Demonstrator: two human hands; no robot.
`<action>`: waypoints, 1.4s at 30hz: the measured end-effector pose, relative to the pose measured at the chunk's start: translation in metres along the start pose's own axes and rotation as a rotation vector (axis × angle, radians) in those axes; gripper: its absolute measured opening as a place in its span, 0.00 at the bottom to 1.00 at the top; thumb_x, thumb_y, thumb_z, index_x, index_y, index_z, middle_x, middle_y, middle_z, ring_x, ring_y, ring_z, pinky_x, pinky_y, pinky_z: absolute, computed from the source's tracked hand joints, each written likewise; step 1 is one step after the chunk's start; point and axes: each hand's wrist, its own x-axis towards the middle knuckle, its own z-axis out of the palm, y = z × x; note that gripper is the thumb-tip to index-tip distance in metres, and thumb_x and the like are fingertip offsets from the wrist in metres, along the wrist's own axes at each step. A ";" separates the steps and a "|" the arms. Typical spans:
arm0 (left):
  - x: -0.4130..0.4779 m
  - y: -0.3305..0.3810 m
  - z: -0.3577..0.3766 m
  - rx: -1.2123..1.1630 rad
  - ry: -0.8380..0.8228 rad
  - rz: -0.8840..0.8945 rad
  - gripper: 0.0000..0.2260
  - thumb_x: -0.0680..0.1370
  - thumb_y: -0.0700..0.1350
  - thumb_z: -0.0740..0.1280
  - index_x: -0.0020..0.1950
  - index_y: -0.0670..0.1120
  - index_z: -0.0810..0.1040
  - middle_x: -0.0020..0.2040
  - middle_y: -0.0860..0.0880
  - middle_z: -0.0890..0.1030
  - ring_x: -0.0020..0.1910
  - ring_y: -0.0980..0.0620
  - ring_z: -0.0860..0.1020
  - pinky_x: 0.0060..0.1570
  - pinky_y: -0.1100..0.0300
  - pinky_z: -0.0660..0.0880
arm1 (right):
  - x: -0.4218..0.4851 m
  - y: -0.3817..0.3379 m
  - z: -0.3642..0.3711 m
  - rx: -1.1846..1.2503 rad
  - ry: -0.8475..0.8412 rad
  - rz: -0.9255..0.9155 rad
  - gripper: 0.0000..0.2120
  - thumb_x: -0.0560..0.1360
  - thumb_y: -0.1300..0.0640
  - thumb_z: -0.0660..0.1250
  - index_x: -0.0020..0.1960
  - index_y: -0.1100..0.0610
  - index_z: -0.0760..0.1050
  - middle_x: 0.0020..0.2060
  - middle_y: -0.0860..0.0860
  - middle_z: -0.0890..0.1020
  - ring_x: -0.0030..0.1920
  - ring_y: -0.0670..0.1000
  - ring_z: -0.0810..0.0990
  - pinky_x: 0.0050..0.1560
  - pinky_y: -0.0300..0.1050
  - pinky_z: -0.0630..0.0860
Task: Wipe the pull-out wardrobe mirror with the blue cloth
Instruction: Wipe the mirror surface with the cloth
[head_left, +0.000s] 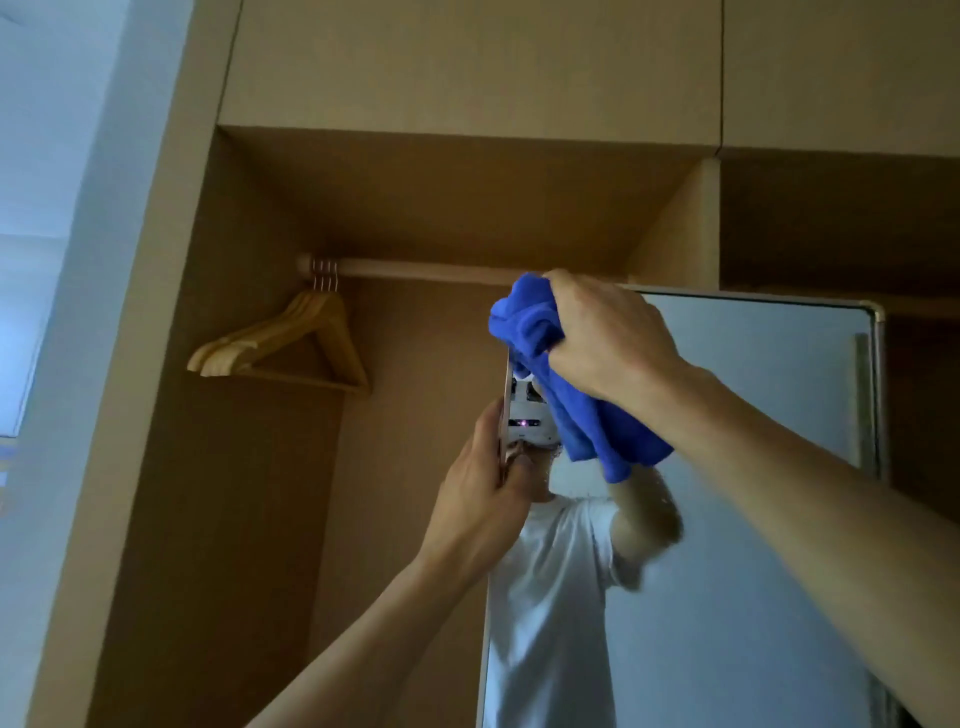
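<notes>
- An open wooden wardrobe fills the view, with a pale wall at the far left and closed cabinet doors above.
- A few wooden hangers are bunched together at the left end of the rail.
- The left hand reaches up from below. Its fingers are curled round the near left edge of the mirror's frame, grasping it as if to steady the panel.
- The pull-out mirror stands upright with its long axis vertical. It juts out of the wardrobe just right of centre, and its rounded upper right corner is in view.
- The blue cloth is bunched at the mirror's upper left corner, with a loose tail hanging down in front of the glass. I cannot tell whether the wad is pressed against the glass.
- The right hand is clenched round the cloth with its knuckles up. The arm stretches in from the lower right, across the face of the mirror.
- From this hand the bare glass lies to the right and below. This is the nearer hand and the one doing the work, so the next stroke probably runs rightward along the top edge, then down the mirror's length.
- The glass reflects a white T-shirt and a head-worn device.
</notes>
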 end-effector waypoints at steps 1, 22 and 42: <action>-0.003 -0.002 -0.001 -0.011 -0.002 0.000 0.26 0.82 0.45 0.61 0.78 0.62 0.60 0.58 0.57 0.80 0.49 0.64 0.78 0.43 0.74 0.70 | 0.002 0.001 -0.004 -0.064 0.004 -0.060 0.19 0.72 0.61 0.67 0.63 0.56 0.73 0.50 0.53 0.81 0.48 0.59 0.81 0.40 0.48 0.69; -0.019 -0.009 -0.006 -0.419 0.037 -0.233 0.25 0.76 0.61 0.48 0.45 0.52 0.83 0.49 0.43 0.85 0.51 0.47 0.83 0.57 0.37 0.78 | -0.097 -0.001 0.042 -0.081 -0.086 -0.391 0.16 0.71 0.64 0.68 0.58 0.55 0.77 0.47 0.50 0.81 0.45 0.53 0.76 0.46 0.46 0.69; -0.017 -0.009 -0.003 -0.401 0.013 -0.228 0.26 0.77 0.70 0.43 0.50 0.70 0.82 0.53 0.54 0.86 0.55 0.54 0.83 0.64 0.45 0.76 | -0.049 -0.008 0.026 -0.244 0.040 -0.271 0.11 0.72 0.61 0.67 0.54 0.59 0.74 0.43 0.54 0.77 0.42 0.54 0.71 0.41 0.48 0.64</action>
